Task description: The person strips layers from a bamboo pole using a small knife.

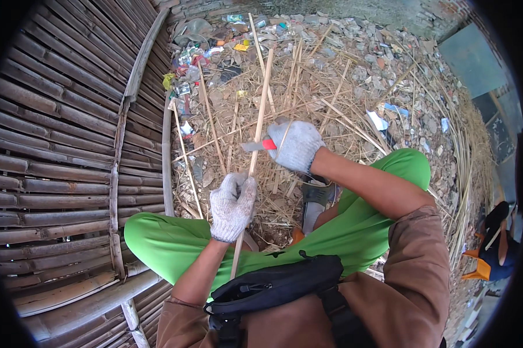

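My left hand [231, 206], in a whitish knit glove, is closed around a long pale bamboo strip [264, 104]. The strip slants up and away from my lap, its lower end passing beneath the fist. In a similar glove, my right hand [298, 145] grips a knife [251, 147] with red at the base of its short grey blade. That blade lies across the strip, a little beyond my left fist. Most of the knife's handle is hidden inside the glove. Under both hands are my green-trousered legs [174, 235], bent apart, and a black waist bag [279, 287].
A bamboo slat wall [58, 168] rises close on my left. Loose bamboo strips [212, 119], shavings and stones cover the ground ahead, with coloured litter [195, 64] at the far left. Long thin strips [461, 174] lie to the right. Near the right edge is an orange chair [477, 267].
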Tool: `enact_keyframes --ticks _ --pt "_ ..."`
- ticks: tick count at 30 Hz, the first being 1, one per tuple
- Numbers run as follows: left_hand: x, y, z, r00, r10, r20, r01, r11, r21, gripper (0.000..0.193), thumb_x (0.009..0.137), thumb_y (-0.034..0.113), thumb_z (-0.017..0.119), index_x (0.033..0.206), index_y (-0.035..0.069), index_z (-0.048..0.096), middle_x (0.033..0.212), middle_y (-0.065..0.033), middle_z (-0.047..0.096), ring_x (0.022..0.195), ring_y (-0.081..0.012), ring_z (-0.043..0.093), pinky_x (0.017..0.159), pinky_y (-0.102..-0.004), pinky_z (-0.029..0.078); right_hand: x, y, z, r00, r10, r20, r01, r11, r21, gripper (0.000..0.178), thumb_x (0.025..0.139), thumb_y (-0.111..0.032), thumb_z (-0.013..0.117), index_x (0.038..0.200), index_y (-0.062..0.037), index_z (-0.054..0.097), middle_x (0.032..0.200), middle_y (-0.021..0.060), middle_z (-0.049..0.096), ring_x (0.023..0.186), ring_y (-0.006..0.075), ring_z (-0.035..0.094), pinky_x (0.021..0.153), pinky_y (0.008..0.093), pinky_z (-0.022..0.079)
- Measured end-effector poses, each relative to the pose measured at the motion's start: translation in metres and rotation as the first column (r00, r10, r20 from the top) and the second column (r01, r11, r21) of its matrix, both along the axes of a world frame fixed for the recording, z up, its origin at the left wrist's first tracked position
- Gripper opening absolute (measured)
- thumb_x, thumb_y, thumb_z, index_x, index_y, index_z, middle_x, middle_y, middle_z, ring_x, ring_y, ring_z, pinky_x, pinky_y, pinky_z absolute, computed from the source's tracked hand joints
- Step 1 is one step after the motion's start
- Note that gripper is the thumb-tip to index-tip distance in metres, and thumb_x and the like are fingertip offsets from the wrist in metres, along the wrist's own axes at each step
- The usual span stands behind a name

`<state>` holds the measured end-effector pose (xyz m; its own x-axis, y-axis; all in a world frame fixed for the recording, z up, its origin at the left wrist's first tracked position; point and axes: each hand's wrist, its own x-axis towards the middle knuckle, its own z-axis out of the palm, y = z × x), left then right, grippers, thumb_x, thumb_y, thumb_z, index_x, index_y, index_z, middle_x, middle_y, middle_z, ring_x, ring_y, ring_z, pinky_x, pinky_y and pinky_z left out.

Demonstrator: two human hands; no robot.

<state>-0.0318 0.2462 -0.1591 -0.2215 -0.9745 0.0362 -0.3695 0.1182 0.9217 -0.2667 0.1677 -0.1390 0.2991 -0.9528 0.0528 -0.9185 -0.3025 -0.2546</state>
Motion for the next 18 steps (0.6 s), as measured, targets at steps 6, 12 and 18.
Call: enact_keyframes --ticks 6,12,18 --pt "-0.001 0.024 0.01 0.965 -0.106 0.242 0.157 0.967 -0.203 0.015 0.105 0.015 0.07 0.11 0.002 0.067 0.067 -0.0055 0.067 0.051 -0.0105 0.063 0.048 -0.0289 0.049 -0.082 -0.079 0.021 0.931 -0.35 -0.103 0.354 0.935 0.021 0.036 0.094 -0.038 0.062 0.109 -0.0088 0.077 0.099 0.0225 0.079 0.092 0.041 0.078 0.083 0.0533 0.063" --pt "-0.01 0.026 0.022 0.949 -0.168 0.267 0.247 0.922 -0.299 0.012 0.101 0.01 0.072 0.113 0.007 0.069 0.067 -0.0092 0.068 0.054 -0.0153 0.066 0.054 -0.0316 0.054 -0.189 -0.112 0.036 0.755 -0.655 -0.032 0.652 0.754 -0.078 0.041 0.098 -0.044 0.06 0.116 -0.0111 0.076 0.108 0.0195 0.079 0.1 0.0418 0.077 0.088 0.0517 0.061" --pt "0.007 -0.003 0.051 0.788 -0.191 0.585 0.438 0.841 -0.316 0.017 0.099 0.012 0.072 0.114 0.008 0.064 0.078 -0.0171 0.066 0.067 -0.0401 0.069 0.058 -0.047 0.055 -0.111 -0.059 0.097 0.965 -0.234 0.117 0.244 0.967 -0.071 0.05 0.099 -0.058 0.059 0.105 -0.0102 0.073 0.097 0.0195 0.077 0.091 0.0386 0.076 0.08 0.0493 0.061"
